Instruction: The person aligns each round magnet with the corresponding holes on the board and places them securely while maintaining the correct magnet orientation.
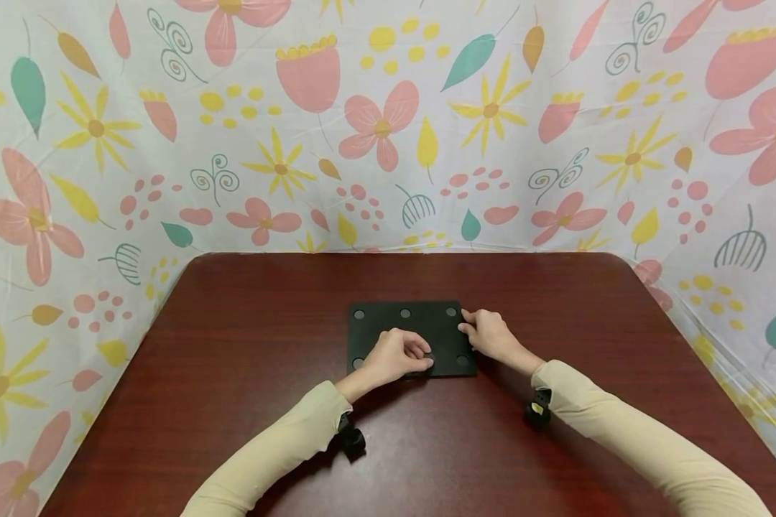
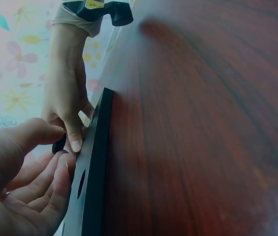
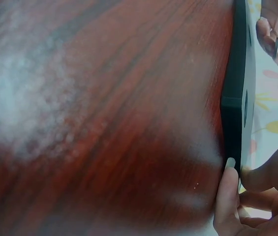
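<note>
A flat black rectangular board (image 1: 378, 327) lies on the table, with several round spots along its long sides. My left hand (image 1: 389, 356) is over the front part of the board. It pinches a small thin black disc (image 2: 59, 144) between thumb and fingertips, just above the board's face. At the board's right edge is my right hand (image 1: 491, 334). Its thumb lies on the top face and a finger (image 3: 229, 189) presses the side, so it grips the rim. The left hand covers part of the board's front edge in the head view.
The dark red-brown wooden table (image 1: 265, 309) extends around the board. A flower-patterned cloth (image 1: 388, 179) hangs behind it and at both sides. Black wrist cameras hang under the left sleeve (image 1: 284, 438) and the right sleeve (image 1: 621, 424).
</note>
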`<act>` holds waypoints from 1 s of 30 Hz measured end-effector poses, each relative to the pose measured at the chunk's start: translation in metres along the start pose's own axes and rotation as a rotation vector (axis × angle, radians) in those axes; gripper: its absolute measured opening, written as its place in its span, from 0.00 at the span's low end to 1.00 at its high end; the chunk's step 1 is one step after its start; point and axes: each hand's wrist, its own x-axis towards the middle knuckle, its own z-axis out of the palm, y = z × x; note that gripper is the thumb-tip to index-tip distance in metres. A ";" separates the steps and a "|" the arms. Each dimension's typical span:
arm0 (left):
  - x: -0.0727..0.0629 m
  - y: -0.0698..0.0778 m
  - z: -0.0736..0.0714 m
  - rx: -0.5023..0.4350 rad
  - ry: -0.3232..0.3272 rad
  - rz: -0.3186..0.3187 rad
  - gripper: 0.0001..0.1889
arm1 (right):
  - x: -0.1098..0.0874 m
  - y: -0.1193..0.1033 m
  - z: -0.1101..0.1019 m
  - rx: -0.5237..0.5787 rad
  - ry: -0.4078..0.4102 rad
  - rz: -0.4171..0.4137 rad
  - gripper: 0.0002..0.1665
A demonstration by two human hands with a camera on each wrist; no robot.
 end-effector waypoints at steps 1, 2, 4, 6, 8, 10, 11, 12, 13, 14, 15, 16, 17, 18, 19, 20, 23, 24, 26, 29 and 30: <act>0.001 0.001 0.001 0.002 -0.001 -0.001 0.07 | 0.000 0.000 0.000 0.000 0.001 0.000 0.24; 0.002 0.002 0.002 0.005 -0.002 -0.003 0.07 | 0.000 0.000 0.000 0.002 0.001 0.000 0.24; 0.004 0.003 0.003 0.014 -0.004 -0.010 0.07 | 0.000 0.000 0.001 0.001 0.003 -0.004 0.24; 0.006 0.004 0.005 0.024 -0.004 -0.015 0.07 | 0.000 0.000 0.001 -0.004 0.011 -0.013 0.24; 0.008 0.005 0.006 0.030 -0.002 -0.019 0.07 | 0.000 0.000 0.001 -0.009 0.017 -0.021 0.24; 0.009 0.005 0.007 0.033 0.000 -0.021 0.07 | 0.000 0.000 0.001 -0.011 0.020 -0.025 0.24; 0.009 0.005 0.008 0.034 0.002 -0.022 0.07 | 0.001 0.000 0.001 -0.013 0.021 -0.026 0.24; 0.010 0.005 0.008 0.035 0.003 -0.025 0.07 | 0.001 0.000 0.000 -0.013 0.020 -0.027 0.24; 0.010 0.006 0.008 0.035 0.004 -0.028 0.07 | 0.001 0.000 0.000 -0.012 0.017 -0.027 0.24; 0.010 0.006 0.008 0.035 0.004 -0.030 0.07 | 0.001 0.000 0.000 -0.012 0.016 -0.026 0.24; 0.010 0.006 0.008 0.036 0.004 -0.033 0.07 | 0.001 0.000 0.000 -0.011 0.014 -0.026 0.24; 0.010 0.006 0.008 0.035 0.004 -0.036 0.07 | 0.001 0.000 -0.001 -0.011 0.013 -0.027 0.24; 0.010 0.006 0.008 0.035 0.003 -0.038 0.07 | 0.001 0.000 -0.001 -0.012 0.014 -0.026 0.24; 0.010 0.006 0.008 0.033 0.002 -0.040 0.07 | 0.001 0.000 -0.001 -0.011 0.015 -0.027 0.24; 0.010 0.006 0.008 0.032 0.002 -0.040 0.07 | 0.001 0.000 -0.001 -0.010 0.015 -0.026 0.24; 0.010 0.006 0.008 0.034 0.000 -0.040 0.07 | 0.001 0.000 -0.001 -0.009 0.015 -0.026 0.24; 0.009 0.005 0.009 0.036 -0.002 -0.039 0.07 | 0.001 0.000 -0.001 -0.005 0.012 -0.022 0.24; 0.009 0.004 0.009 0.035 -0.004 -0.040 0.08 | 0.001 0.000 -0.001 -0.004 0.010 -0.021 0.24; 0.008 0.004 0.010 0.035 -0.012 -0.041 0.08 | 0.001 0.000 -0.001 -0.003 0.010 -0.019 0.24; 0.008 0.003 0.011 0.040 -0.017 -0.036 0.08 | 0.001 0.000 -0.001 -0.004 0.014 -0.019 0.24; 0.009 0.003 0.012 0.042 -0.017 -0.033 0.08 | 0.001 0.000 -0.001 -0.005 0.017 -0.020 0.24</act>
